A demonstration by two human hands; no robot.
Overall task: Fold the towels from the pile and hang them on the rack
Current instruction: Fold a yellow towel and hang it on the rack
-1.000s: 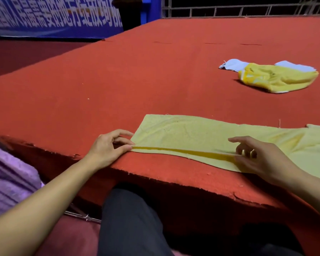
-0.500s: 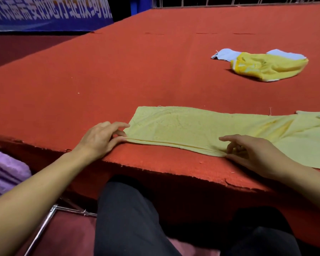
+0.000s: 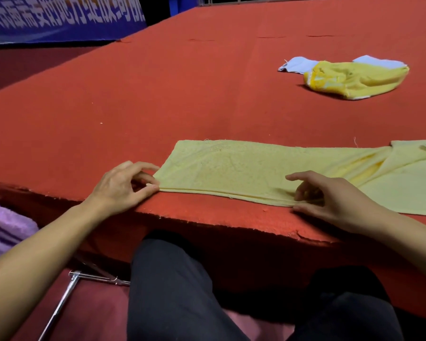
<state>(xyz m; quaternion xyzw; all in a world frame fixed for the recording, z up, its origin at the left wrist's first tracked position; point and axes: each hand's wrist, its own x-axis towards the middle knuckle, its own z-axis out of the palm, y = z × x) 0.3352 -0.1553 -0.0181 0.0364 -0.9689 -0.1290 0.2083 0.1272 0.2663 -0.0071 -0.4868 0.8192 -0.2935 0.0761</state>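
— What are we seeing nearest to us?

— We are looking down at dark trouser legs (image 3: 172, 291), with a thin chrome rack bar (image 3: 59, 308) slanting just left of them and a fuzzy purple towel (image 3: 5, 227) lying further left, all below the ragged front edge of the red carpeted platform (image 3: 133, 99).

— And on that platform?

— A pale yellow towel (image 3: 244, 168) is lying flat along the front edge, a long folded strip of nubbly terry running off to the right, where it is creasing.

— How are we holding it?

— Our left hand (image 3: 123, 188) is pinching the towel's near left corner between thumb and curled fingers. Our right hand (image 3: 330, 195) is resting on the towel's near edge further right, index finger stretched out, the other fingers curled down onto the cloth with the thumb lying beside the hem; whether it is actually nipping the layers we cannot tell.

— Beyond the towel?

— A crumpled bright yellow towel (image 3: 359, 80) is sitting on a light blue cloth (image 3: 298, 65), well beyond it to the right. Far beyond and left, a blue banner (image 3: 59, 18) with white lettering is hanging.
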